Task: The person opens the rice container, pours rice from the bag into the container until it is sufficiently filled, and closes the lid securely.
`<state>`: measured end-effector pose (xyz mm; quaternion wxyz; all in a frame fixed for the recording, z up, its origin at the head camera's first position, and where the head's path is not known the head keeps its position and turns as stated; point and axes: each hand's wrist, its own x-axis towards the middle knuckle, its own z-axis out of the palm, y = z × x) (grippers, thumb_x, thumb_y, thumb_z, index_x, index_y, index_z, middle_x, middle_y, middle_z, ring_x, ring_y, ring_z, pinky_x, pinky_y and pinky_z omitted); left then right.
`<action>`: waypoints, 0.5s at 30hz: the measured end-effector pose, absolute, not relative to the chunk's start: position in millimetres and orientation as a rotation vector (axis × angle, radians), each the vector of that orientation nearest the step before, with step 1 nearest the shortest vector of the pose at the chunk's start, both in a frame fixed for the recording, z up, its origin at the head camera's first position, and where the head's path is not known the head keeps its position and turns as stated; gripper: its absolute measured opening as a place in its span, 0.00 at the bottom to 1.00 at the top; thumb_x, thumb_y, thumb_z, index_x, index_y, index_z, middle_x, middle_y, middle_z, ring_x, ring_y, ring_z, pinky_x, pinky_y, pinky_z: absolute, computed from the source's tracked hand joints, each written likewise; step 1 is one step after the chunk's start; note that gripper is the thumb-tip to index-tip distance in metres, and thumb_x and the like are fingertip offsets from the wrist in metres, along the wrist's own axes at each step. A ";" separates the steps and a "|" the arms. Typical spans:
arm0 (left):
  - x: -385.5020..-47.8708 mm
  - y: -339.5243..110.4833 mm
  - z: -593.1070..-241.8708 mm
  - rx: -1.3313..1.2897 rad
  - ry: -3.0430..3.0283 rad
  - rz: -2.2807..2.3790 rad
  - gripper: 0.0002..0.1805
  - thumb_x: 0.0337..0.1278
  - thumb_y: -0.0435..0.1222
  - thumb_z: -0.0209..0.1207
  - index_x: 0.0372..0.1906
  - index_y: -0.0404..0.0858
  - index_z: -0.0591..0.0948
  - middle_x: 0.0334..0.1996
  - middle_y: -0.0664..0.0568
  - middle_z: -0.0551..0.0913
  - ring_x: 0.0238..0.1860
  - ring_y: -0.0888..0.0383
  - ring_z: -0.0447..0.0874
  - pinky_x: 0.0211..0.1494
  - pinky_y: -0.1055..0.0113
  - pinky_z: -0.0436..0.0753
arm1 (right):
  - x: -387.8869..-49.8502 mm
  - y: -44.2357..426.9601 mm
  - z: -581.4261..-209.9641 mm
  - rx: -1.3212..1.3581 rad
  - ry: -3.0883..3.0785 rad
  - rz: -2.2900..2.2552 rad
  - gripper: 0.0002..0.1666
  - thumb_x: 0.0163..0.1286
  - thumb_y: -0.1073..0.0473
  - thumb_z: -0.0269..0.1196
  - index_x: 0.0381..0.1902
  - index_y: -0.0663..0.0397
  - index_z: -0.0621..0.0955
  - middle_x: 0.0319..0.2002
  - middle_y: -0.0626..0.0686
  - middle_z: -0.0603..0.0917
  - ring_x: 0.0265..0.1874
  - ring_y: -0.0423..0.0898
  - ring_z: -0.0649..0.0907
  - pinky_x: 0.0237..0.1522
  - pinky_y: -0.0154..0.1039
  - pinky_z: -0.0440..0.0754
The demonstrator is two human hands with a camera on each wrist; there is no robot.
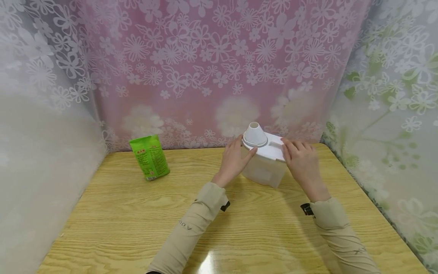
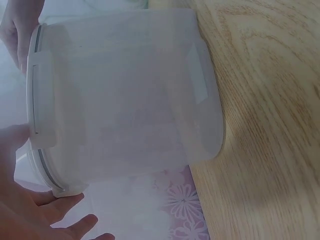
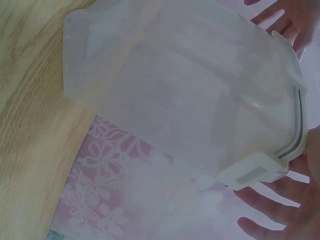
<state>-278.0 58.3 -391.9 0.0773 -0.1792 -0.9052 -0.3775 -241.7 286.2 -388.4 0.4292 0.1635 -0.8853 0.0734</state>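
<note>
A translucent plastic storage container [image 1: 262, 170] sits toward the back right of the wooden table. Its white lid [image 1: 272, 152] carries a cone-shaped white cup [image 1: 254, 134] at the left and a recessed slot at the right. My left hand [image 1: 233, 160] holds the lid's left end, thumb at the front edge and fingers round the side. At the opposite end, my right hand [image 1: 302, 161] grips the lid's rim. Close up in the right wrist view, spread fingers of the right hand [image 3: 295, 197] reach past a side clip [image 3: 255, 172]. The container's inside looks cloudy, without visible contents.
A green printed packet [image 1: 149, 157] stands upright on the table [image 1: 137, 224], left of the container. Pink flowered curtain [image 1: 205, 76] hangs behind the table's back edge, and pale floral sheets [image 1: 393, 114] flank both sides.
</note>
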 end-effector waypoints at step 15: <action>-272.2 48.7 -395.7 -0.518 -2.658 -1.103 0.43 0.70 0.59 0.56 0.78 0.36 0.61 0.74 0.45 0.68 0.75 0.44 0.61 0.78 0.49 0.59 | -237.5 278.6 -387.9 0.450 -2.193 0.218 0.14 0.73 0.60 0.63 0.52 0.61 0.86 0.39 0.65 0.86 0.36 0.67 0.82 0.41 0.61 0.78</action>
